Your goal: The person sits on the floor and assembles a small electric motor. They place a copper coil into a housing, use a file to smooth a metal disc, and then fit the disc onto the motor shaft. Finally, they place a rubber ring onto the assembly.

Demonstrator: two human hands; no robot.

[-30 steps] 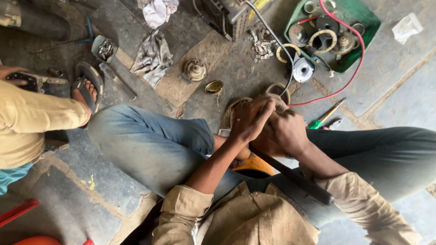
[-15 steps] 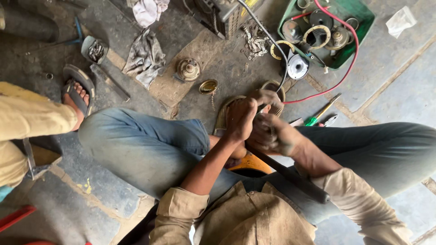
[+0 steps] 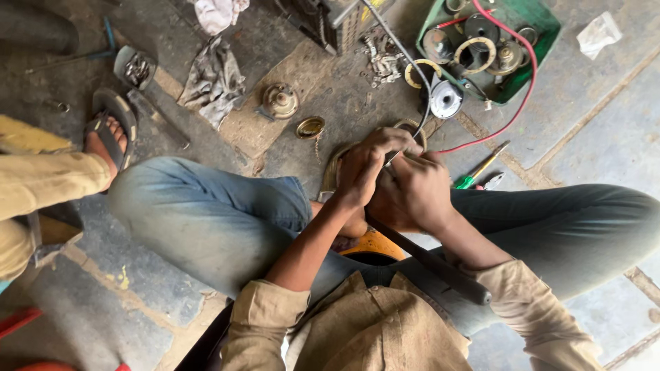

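My left hand [image 3: 363, 170] and my right hand [image 3: 412, 196] are pressed together over my crossed legs in blue jeans [image 3: 206, 213]. Both are closed around a small part that the fingers hide, and a thin metal piece [image 3: 392, 157] pokes out between them. A grey cable [image 3: 412, 75] runs down from the top into my hands. A round metal ring [image 3: 331, 172] lies on the floor under them, mostly covered. A dark bar [image 3: 430, 264] slants from beneath my right hand toward my right sleeve.
A green tray [image 3: 543, 41] of metal rings and round parts sits top right, with a red wire [image 3: 526, 89] looping out. A green-handled screwdriver [image 3: 479, 170], a brass cap [image 3: 310, 127], a domed part [image 3: 280, 102] and rags [image 3: 213, 79] lie on the floor. Another person's sandalled foot [image 3: 106, 137] is at left.
The view has shifted slightly, so the floor items sit a little further left and up. My hands stay clasped together, now a bit lower over my legs. The other person's foot drew back.
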